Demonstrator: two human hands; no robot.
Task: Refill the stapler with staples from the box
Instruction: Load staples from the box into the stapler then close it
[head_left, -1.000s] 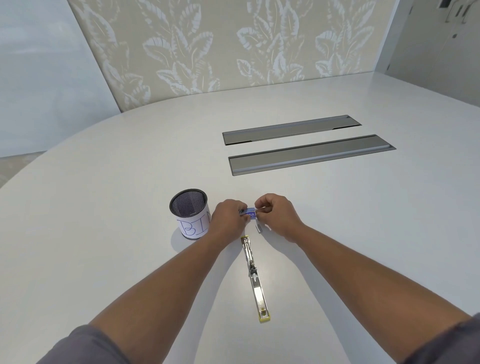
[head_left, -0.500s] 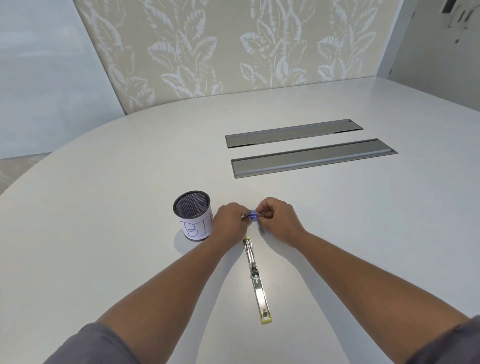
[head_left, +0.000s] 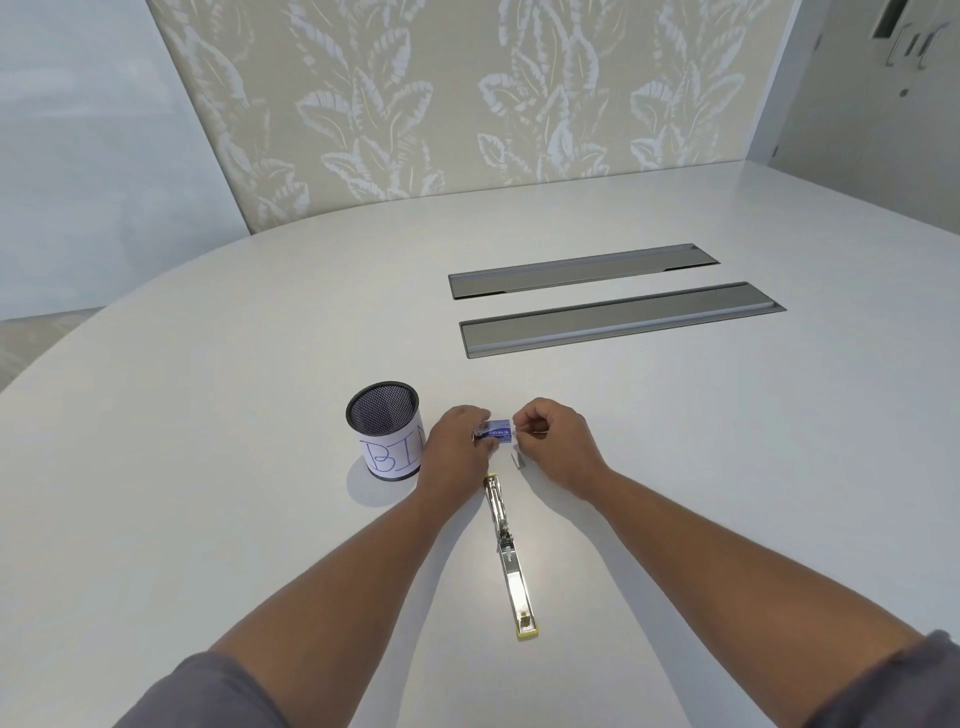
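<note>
A small blue staple box (head_left: 497, 430) sits between my two hands. My left hand (head_left: 457, 447) grips its left end. The fingers of my right hand (head_left: 551, 439) pinch at the box's right end, and what they hold is hidden. A short strip of staples (head_left: 518, 461) lies on the table just below the box, beside my right hand. The stapler (head_left: 508, 553) lies swung fully open and flat on the white table (head_left: 208, 467), a long metal strip running from my hands toward me, with a yellow tip at its near end.
A black mesh cup (head_left: 385, 430) with a paper label reading "BIN" stands just left of my left hand. Two long grey cable hatches (head_left: 618, 318) are set into the table farther back. A leaf-patterned wall panel rises behind the table.
My hands have drawn slightly apart, so more of the blue box shows between them. The staple strip on the table is now uncovered beside my right hand.
</note>
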